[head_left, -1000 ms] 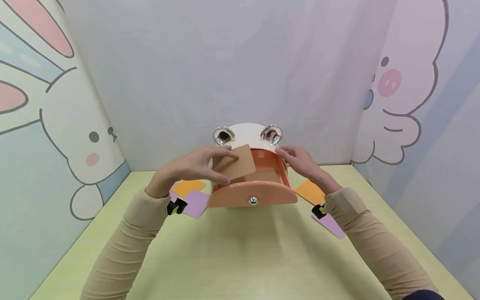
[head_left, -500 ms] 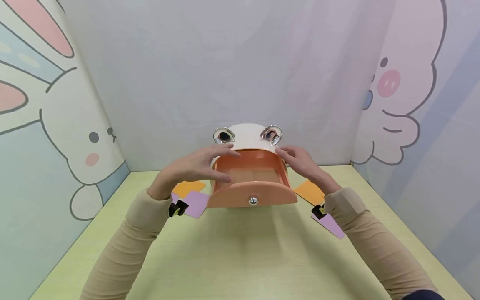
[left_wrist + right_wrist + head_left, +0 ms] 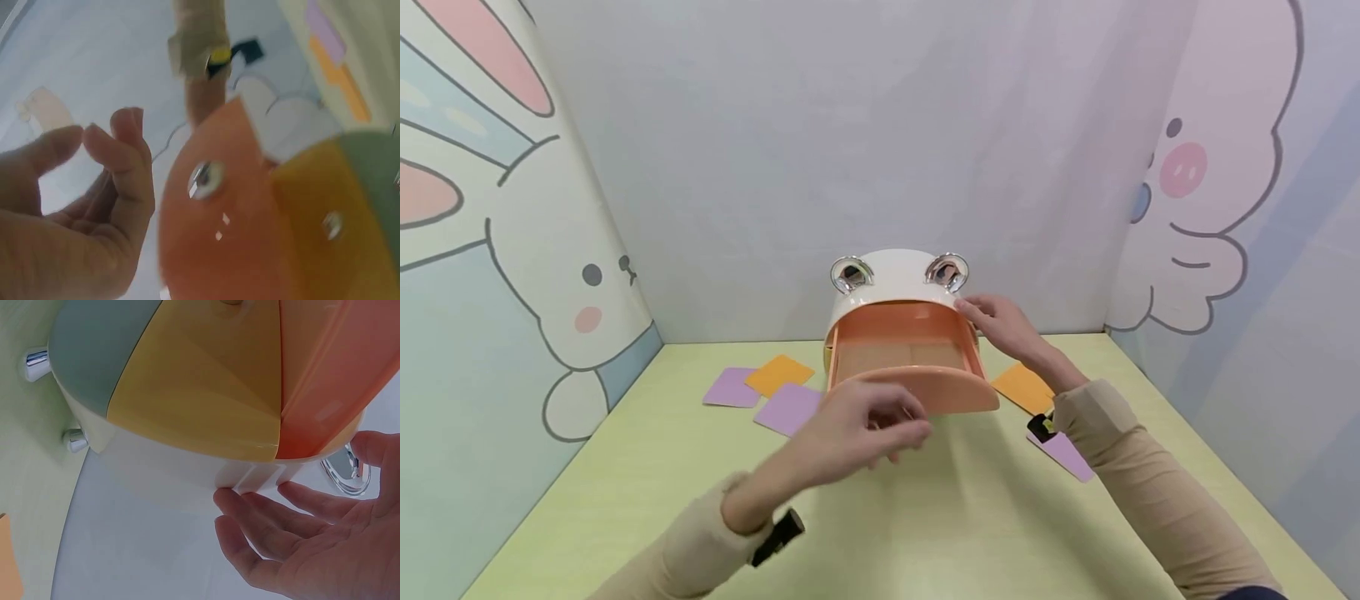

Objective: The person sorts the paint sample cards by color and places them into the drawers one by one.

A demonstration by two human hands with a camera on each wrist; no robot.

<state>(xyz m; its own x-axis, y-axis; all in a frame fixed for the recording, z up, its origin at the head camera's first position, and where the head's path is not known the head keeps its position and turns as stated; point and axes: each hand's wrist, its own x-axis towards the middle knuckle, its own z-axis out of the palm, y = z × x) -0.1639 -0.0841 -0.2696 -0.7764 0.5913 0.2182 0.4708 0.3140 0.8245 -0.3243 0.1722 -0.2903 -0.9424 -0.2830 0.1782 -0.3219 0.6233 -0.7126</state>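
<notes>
Head view: orange drawer front (image 3: 951, 392) faces person, long axis crosswise; left fingers (image 3: 134, 187) loosely curled, right fingers (image 3: 262, 531) spread.

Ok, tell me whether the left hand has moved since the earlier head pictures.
Yes: in the head view, the left hand has moved down, from the left side of the open orange drawer to in front of its panel.

Left hand (image 3: 853, 429): loosely curled, towards two o'clock
Right hand (image 3: 1006, 327): fingers parted, towards ten o'clock
Forearms (image 3: 1176, 504): at seven and four
</notes>
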